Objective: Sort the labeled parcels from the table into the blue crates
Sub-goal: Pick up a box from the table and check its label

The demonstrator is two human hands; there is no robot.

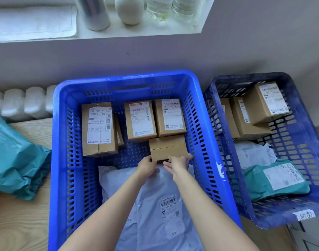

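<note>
Two blue crates are standing side by side. The middle crate (pixel 126 77) is holding one white mailer (pixel 155 205) and five cardboard boxes, one half hidden; the right crate (pixel 249 76) is holding three boxes and two mailers. The small box (pixel 167 147), likely light and stiff, is being held low inside the middle crate, with the fingers of the left hand (pixel 147 166) and right hand (pixel 178 164) pinching its near corners.

A plain grey wall (pixel 155 55) runs behind everything, topped by a white windowsill (pixel 137 31) washed in soft daylight. On the sill stand a metal cylinder (pixel 93 13), a pale rounded vase (pixel 129 9) and two clear bottles (pixel 157 8), beside a folded white cloth (pixel 32 19). Lower left, a white ribbed radiator (pixel 23 104) sits against the wall, behind the light wooden surface (pixel 19 223).
</note>
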